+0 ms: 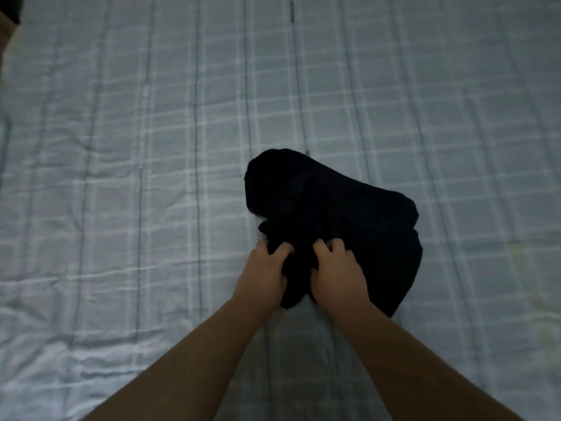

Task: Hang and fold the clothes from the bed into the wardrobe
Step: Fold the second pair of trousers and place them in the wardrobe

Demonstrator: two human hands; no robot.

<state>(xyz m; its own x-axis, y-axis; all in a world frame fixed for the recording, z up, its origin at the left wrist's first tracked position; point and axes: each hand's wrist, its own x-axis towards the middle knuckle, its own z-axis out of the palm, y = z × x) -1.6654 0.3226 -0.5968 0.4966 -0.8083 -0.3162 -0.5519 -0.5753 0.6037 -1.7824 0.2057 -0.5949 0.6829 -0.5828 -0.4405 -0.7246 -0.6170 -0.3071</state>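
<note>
Light: we are looking down in dim light, so fine detail in the dark fabric is lost to us.
Garment: we are seeing a black garment [334, 214] lying bunched in a heap on the bed, spreading away from both hands and off to the right of the right hand; what kind of clothing it is, we cannot tell.
Left hand: we are watching the left hand [264, 275] gripping the near left edge of the garment, its fingers [277, 250] curled into the cloth and closed on a fold.
Right hand: we are watching the right hand [337, 273] pressing down just beside the left, its fingers [326, 249] bent and digging into the same bunched near edge, holding fabric.
Between the hands: we are seeing a narrow ridge of black cloth gathering up between the two hands, which are sitting close together but not touching.
Forearms: we are seeing both bare forearms reaching in from the lower edge and converging on the garment.
Bed: we are seeing a pale checked sheet [136, 177], lightly wrinkled, lying under the hands and stretching out on every side of them.
</note>
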